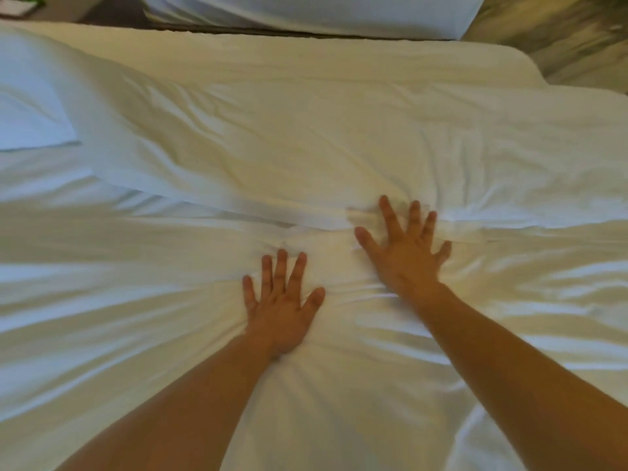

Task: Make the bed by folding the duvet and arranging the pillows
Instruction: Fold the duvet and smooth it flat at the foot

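A white duvet covers the bed, wrinkled, with a folded edge running across the middle. My left hand lies flat on the duvet near the centre, fingers spread. My right hand presses flat a little farther ahead and to the right, its fingers splayed right at the folded edge. A white pillow lies at the left side of the bed. Both forearms reach in from the bottom of the view.
A second bed with white bedding stands beyond a narrow dark gap. Patterned floor shows at the top right, past the mattress corner.
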The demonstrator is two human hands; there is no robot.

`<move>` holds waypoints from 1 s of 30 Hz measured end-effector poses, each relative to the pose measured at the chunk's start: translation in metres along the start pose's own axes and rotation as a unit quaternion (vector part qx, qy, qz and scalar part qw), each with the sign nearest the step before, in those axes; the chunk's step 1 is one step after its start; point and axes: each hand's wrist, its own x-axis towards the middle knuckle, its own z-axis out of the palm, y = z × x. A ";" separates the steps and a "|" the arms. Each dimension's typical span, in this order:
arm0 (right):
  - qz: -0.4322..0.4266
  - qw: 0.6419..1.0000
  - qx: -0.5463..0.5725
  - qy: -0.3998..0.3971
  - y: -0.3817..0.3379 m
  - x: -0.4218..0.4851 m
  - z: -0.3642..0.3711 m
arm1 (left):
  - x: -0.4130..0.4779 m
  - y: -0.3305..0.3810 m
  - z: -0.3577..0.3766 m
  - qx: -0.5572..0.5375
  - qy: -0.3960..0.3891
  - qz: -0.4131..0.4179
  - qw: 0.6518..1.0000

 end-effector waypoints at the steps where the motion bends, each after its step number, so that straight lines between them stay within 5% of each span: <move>1: -0.011 1.000 0.022 0.017 -0.028 -0.003 0.008 | 0.001 0.000 -0.002 -0.022 -0.001 0.007 1.000; 6: -0.004 0.997 0.059 0.051 -0.097 0.009 0.069 | -0.003 -0.017 -0.020 -0.244 0.019 0.072 0.967; 7: 0.000 0.997 0.039 0.065 -0.092 0.011 0.081 | -0.009 -0.021 -0.028 -0.347 0.010 0.077 0.935; 9: 0.003 0.996 0.008 0.092 -0.084 0.015 0.096 | -0.016 -0.035 -0.056 -0.596 0.017 0.039 0.802; 11: 0.011 0.993 -0.009 0.114 -0.082 0.019 0.104 | -0.003 -0.061 -0.092 -0.726 0.036 -0.034 0.686; 17: 0.024 0.989 -0.021 0.142 -0.082 0.023 0.107 | 0.102 -0.139 -0.188 -0.670 0.138 -0.127 0.719; 24: 0.037 0.989 -0.035 0.137 -0.087 0.023 0.103 | 0.163 -0.148 -0.210 -0.775 0.047 -0.156 0.610; 28: 0.037 0.989 -0.040 0.139 -0.087 0.022 0.101 | 0.145 -0.152 -0.209 -0.786 0.069 -0.149 0.596; 30: 0.031 0.989 -0.033 0.140 -0.089 0.020 0.101 | 0.118 -0.162 -0.194 -0.763 0.123 -0.138 0.620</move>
